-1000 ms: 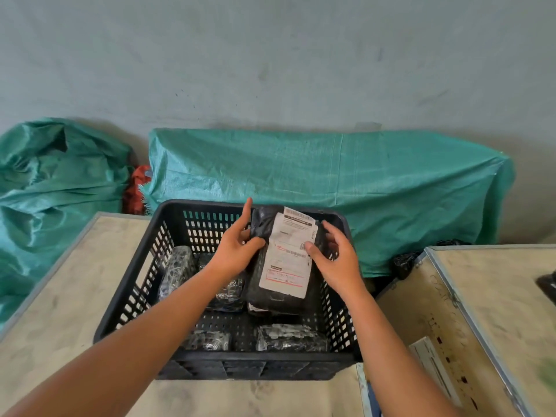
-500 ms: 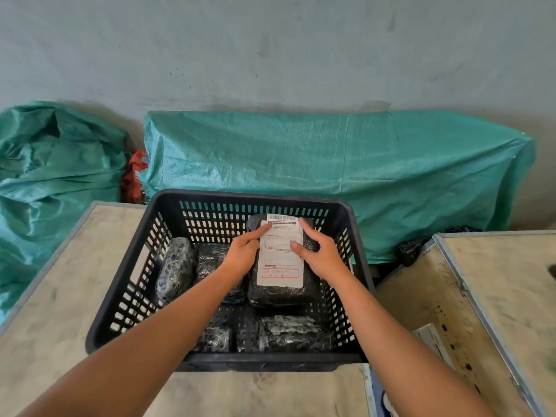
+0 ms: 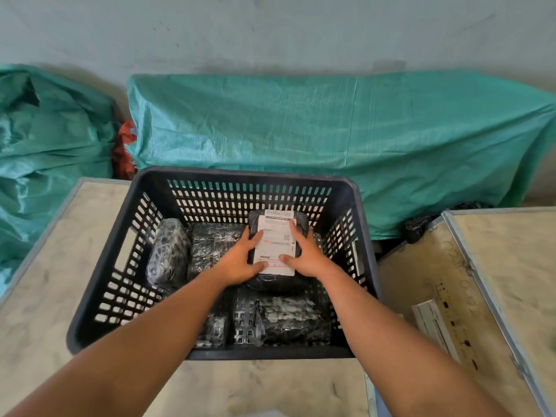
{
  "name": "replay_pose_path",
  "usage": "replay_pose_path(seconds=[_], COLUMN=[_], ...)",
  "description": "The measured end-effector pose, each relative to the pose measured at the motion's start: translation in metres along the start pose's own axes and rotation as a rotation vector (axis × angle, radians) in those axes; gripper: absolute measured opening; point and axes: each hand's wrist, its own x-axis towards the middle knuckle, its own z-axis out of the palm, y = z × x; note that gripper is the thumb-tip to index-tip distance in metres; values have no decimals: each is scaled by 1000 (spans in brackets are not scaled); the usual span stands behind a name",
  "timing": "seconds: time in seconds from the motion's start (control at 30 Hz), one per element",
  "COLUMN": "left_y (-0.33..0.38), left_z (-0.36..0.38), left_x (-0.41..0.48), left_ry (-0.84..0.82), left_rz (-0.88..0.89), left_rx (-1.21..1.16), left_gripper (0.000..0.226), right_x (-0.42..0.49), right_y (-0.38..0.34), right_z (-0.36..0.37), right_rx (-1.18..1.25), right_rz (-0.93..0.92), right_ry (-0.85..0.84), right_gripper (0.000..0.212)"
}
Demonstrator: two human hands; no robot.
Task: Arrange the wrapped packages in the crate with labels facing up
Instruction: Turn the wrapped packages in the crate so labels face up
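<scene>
A black slotted plastic crate [image 3: 102,266] sits on the table in front of me. Inside at the back right lies a black wrapped package [image 3: 278,282] with its white shipping label [image 3: 276,236] facing up. My left hand [image 3: 240,260] and my right hand [image 3: 304,254] grip its two long sides, thumbs on the label's near edge. Other black wrapped packages lie in the crate: one at the left wall [image 3: 168,251], one at the back middle [image 3: 213,242], one at the front right [image 3: 288,320] and a small one at the front [image 3: 213,329]. No labels show on those.
The crate rests on a pale worn table [image 3: 45,266]. An open wooden case [image 3: 436,281] with metal edging stands to the right, its lid [image 3: 511,266] beyond. Green tarpaulin covers a long bundle [image 3: 331,130] behind the crate and a heap [image 3: 45,139] at the left.
Both hands have lowered the labelled package from a tilted position above the rim down flat into the crate's back right area. The label now faces up.
</scene>
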Motion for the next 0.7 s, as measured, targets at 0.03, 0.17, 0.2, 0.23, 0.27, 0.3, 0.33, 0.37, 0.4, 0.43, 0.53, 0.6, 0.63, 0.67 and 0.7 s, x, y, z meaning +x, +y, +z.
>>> replay_pose_path(seconds=[0.03, 0.17, 0.2, 0.23, 0.27, 0.3, 0.33, 0.37, 0.4, 0.43, 0.53, 0.6, 0.63, 0.67, 0.7], left_y=[-3, -3, -1, 1, 3, 5, 7, 10, 12, 14, 18, 22, 24, 26, 29], left_z=[1, -3, -3, -3, -1, 0, 2, 2, 3, 3, 5, 7, 6, 4, 1], left_x=[-1, 1, 1, 1, 0, -1, -1, -1, -1, -1, -2, -2, -3, -5, -5], left_ry=[-12, -16, -29, -48, -68, -83, -91, -93, -93, -96, -72, -11, 12, 22, 24], left_rz=[-2, -37, -47, -56, -62, -62, -62, -69, -79, -92, -141, -149, -137, -114, -92], left_rx=[46, 123, 147, 179, 211, 239, 253, 256, 252, 249, 237, 217, 201, 191, 192], left_gripper=[92, 95, 99, 104, 109, 111, 111, 110, 110, 109, 108, 107, 106, 104, 100], right_x=[1, 5, 4, 4, 3, 3, 2, 2, 2, 2, -2, -7, -10, -12, -14], right_y=[2, 5, 5, 6, 6, 7, 7, 6, 5, 4, 0, -2, -4, -5, -6], right_z=[1, -1, -2, -1, -1, 1, 2, 3, 4, 4, 4, 5, 5, 5, 3], right_rx=[-1, 37, 44, 53, 64, 74, 73, 55, 25, -2, -16, 9, 12, -2, -30], right_rz=[22, 23, 20, 16, 8, -2, -10, -12, -9, -2, -3, -12, -11, -6, -3], right_ry=[-19, -40, -45, -44, -38, -27, -17, -13, -14, -17, 12, 58, 72, 72, 58], right_gripper=[105, 104, 104, 104, 104, 103, 102, 101, 100, 99, 96, 93, 93, 92, 92])
